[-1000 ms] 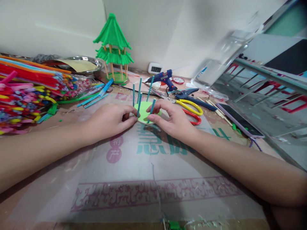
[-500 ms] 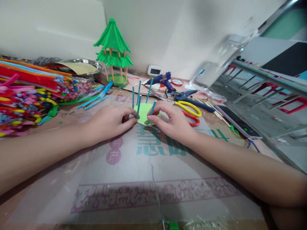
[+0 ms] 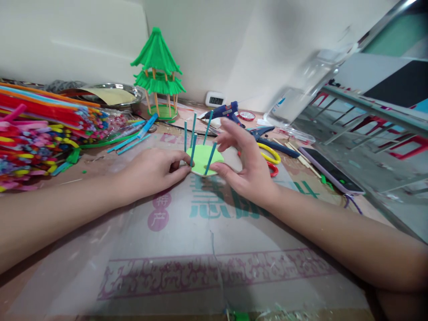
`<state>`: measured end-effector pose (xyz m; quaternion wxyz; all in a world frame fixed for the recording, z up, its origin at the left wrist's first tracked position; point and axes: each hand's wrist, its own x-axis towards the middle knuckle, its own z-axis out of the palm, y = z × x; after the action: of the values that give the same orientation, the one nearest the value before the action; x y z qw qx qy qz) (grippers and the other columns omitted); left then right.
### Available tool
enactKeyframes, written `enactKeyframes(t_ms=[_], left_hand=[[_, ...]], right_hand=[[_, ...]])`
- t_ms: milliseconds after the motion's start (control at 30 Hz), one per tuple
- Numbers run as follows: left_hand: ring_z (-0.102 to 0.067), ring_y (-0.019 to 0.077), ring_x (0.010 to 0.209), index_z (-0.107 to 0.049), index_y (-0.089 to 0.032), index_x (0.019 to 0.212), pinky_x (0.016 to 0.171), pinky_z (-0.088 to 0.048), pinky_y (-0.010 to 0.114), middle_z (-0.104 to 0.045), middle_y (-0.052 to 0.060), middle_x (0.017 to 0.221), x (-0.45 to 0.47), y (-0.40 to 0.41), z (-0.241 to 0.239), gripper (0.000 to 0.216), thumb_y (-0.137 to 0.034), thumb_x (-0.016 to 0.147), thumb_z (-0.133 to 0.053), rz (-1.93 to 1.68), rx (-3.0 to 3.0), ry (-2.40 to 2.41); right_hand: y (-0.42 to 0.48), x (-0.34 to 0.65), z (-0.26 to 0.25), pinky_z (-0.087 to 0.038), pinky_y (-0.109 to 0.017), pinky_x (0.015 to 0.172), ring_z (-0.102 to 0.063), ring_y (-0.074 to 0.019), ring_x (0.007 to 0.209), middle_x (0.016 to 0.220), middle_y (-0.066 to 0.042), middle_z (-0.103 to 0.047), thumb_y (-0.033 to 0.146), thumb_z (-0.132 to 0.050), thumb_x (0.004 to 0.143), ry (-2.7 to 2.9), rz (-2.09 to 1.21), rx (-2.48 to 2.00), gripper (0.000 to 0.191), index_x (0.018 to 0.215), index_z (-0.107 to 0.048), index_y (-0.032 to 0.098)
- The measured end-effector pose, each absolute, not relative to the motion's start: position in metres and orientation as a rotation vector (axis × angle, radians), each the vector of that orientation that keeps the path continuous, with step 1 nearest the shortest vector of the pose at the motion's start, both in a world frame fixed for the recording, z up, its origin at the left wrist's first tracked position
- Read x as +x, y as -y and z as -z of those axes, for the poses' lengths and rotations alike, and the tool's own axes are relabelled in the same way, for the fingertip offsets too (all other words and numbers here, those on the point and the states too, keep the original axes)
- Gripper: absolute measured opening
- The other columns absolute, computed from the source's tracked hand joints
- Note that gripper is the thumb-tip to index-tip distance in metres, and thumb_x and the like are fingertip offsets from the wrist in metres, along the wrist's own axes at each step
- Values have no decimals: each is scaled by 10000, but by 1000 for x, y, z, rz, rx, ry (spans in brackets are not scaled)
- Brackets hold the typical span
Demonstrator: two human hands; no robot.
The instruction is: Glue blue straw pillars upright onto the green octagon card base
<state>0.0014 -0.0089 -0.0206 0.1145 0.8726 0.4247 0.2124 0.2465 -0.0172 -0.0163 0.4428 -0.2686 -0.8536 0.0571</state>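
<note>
A light green disc [image 3: 201, 154] lies on the plastic-covered table with several thin blue sticks standing around its rim. The front left stick [image 3: 193, 149] is nearly upright, while the front right stick [image 3: 210, 158] leans to the right. At the disc's left edge, by the foot of the front left stick, my left hand [image 3: 160, 171] has thumb and forefinger closed. To the right, my right hand [image 3: 245, 162] has its fingers raised and apart, holding nothing. Its thumb tip is beside the foot of the leaning stick; whether they touch, I cannot tell.
Behind stands a green two-roofed model pagoda [image 3: 158, 73]. Bundles of pipe cleaners [image 3: 40, 129] fill the left. A glue gun [image 3: 222, 110], scissors [image 3: 271, 154], blue-handled pliers [image 3: 264, 133], a small timer [image 3: 215, 99] and a phone [image 3: 329, 169] lie at the back and right.
My right hand has let go of the front right stick; its fingers have opened and lifted up and right. That stick now leans slightly more. My left hand has stayed in place.
</note>
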Motion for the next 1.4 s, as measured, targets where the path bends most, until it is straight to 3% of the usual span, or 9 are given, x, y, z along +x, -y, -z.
enactKeyframes(t_ms=[100, 600, 800, 900, 1000, 1133, 1233, 1333, 1400], left_hand=[[-528, 135, 551, -743, -197, 928, 579, -318, 268, -643, -9, 631, 2, 9, 20, 233, -345, 944, -564, -611, 2552, -1261], [-540, 139, 541, -753, -200, 944, 566, -325, 271, -652, -7, 628, 2, 10, 19, 238, -343, 946, -563, -569, 2551, -1275], [-541, 142, 550, -757, -200, 959, 563, -324, 266, -654, -4, 636, 3, 10, 16, 255, -351, 952, -551, -563, 2576, -1277], [-541, 141, 551, -756, -201, 964, 565, -325, 266, -659, -3, 643, 2, 10, 17, 249, -351, 955, -557, -569, 2589, -1267], [-546, 143, 558, -753, -199, 955, 571, -329, 271, -667, -1, 654, 2, 9, 18, 240, -336, 958, -556, -579, 2594, -1252], [-543, 147, 558, -750, -198, 928, 575, -333, 279, -674, 2, 661, 2, 9, 19, 232, -322, 950, -555, -591, 2596, -1235], [-539, 149, 553, -746, -201, 916, 575, -334, 283, -672, 3, 656, 2, 9, 19, 225, -323, 943, -558, -601, 2601, -1230], [-540, 148, 548, -739, -199, 905, 570, -333, 283, -667, 2, 649, 2, 9, 19, 227, -323, 943, -552, -603, 2602, -1225], [-543, 147, 548, -734, -200, 902, 567, -335, 282, -670, 2, 650, 2, 9, 19, 226, -323, 942, -549, -607, 2604, -1222]], right_hand=[[17, 248, 15, -548, -505, 1009, -633, -266, 1082, 1271, -96, -662, 413, -636, 997, 2158, -60, -628, 458, 1427, -544, 286], [18, 247, 14, -550, -474, 984, -640, -238, 1042, 1258, -89, -653, 353, -663, 988, 2155, -103, -588, 468, 1428, -529, 263], [23, 246, 14, -534, -465, 1032, -633, -247, 1063, 1233, -86, -645, 448, -629, 994, 2114, -229, -730, 544, 1484, -460, 280], [21, 246, 14, -535, -471, 1013, -630, -252, 1049, 1162, -81, -643, 513, -509, 1038, 2053, -331, -766, 504, 1481, -447, 283], [14, 249, 16, -549, -453, 931, -619, -239, 950, 1019, -58, -605, 475, -417, 1070, 1918, -371, -855, 374, 1388, -505, 298], [3, 251, 21, -543, -385, 784, -559, -199, 769, 832, -6, -520, 333, -594, 987, 1800, -433, -969, 198, 1176, -602, 275], [-1, 251, 23, -496, -337, 685, -521, -168, 682, 743, 22, -500, 239, -588, 963, 1780, -491, -1030, 135, 1084, -648, 244], [0, 251, 21, -487, -319, 670, -544, -161, 688, 744, 22, -557, 217, -595, 949, 1788, -470, -1041, 145, 1073, -669, 231], [1, 252, 18, -531, -341, 754, -608, -172, 772, 844, -3, -654, 222, -621, 938, 1834, -410, -1025, 127, 1052, -676, 228]])
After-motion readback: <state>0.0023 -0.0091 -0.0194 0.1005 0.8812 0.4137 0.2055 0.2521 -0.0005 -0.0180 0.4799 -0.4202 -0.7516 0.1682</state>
